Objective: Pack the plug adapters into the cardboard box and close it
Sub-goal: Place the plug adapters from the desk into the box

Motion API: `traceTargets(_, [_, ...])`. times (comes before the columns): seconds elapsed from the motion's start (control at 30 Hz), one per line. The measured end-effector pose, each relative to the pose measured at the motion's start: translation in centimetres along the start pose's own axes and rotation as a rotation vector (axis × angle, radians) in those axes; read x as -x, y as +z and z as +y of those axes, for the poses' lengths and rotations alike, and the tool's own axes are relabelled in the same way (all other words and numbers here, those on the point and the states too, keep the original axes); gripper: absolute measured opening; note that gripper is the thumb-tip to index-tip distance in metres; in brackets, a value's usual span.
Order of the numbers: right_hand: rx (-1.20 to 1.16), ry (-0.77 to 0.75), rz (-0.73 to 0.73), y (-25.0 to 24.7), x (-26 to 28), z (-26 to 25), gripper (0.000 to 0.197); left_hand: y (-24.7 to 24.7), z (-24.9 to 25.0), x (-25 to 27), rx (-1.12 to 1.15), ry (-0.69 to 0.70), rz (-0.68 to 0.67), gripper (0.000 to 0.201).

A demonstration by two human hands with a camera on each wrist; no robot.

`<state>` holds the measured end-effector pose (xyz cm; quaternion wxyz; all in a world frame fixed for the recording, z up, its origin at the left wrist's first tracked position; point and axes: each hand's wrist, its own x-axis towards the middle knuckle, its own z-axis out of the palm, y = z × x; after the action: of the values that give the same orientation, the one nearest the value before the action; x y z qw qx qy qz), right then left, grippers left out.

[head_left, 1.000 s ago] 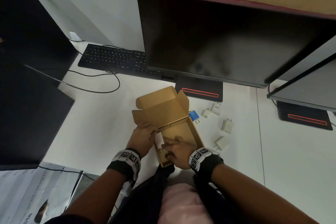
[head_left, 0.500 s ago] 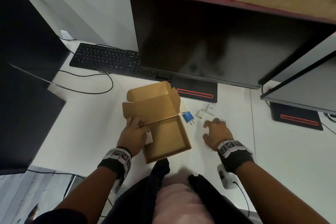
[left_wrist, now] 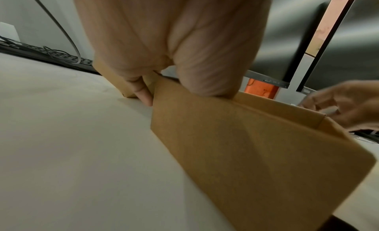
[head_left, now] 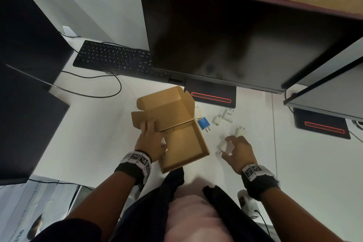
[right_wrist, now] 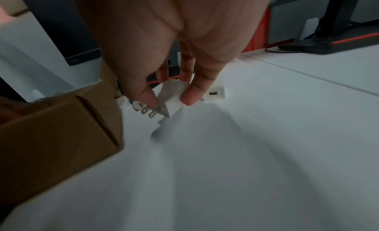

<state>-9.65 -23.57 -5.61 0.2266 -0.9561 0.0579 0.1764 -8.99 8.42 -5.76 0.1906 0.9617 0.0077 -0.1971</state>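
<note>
Since leaving the cardboard box [head_left: 182, 143], which the left hand [head_left: 151, 143] grips at lower centre, the right hand [head_left: 238, 150] now pinches a white plug adapter [right_wrist: 174, 95] off the worktop [head_left: 98, 133]: next item to pack.

The left hand [left_wrist: 174, 40] fills the top of the frame and holds the rim of the box [left_wrist: 256, 145], thumb inside. The box stands on the desk [left_wrist: 71, 153]. The right hand [left_wrist: 344, 103] is at right edge, blurred.
</note>
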Motion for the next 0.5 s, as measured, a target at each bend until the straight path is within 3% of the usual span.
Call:
traceTargets(0.13, [-0.177,-0.189,0.167,-1.2,-0.6,-3.8,0.052,-0.1,0.0,0.3,0.025,-0.001,-0.013,0.031])
traceTargets(0.2, [-0.233,-0.333,0.165,-1.6,-0.6,-6.2,0.051,-0.1,0.2,0.4,0.02,0.004,-0.01,0.029])
traceTargets(0.27, [-0.217,-0.448,0.085,-1.4,-0.4,-8.5,0.046,-0.1,0.3,0.4,0.007,0.008,-0.004,0.026])
traceTargets(0.33, [-0.054,-0.509,-0.097,-0.5,-0.3,-10.5,0.038,-0.1,0.3,0.5,0.014,0.008,0.006,0.022])
traceTargets(0.43, [0.251,-0.507,-0.324,1.8,-0.5,-12.7,0.028,0.1,0.2,0.6,0.005,0.011,0.008,0.021])
traceTargets(0.5, [0.335,-0.492,-0.382,3.2,-0.8,-13.6,0.028,0.3,0.2,0.8,-0.002,0.011,-0.002,0.022])
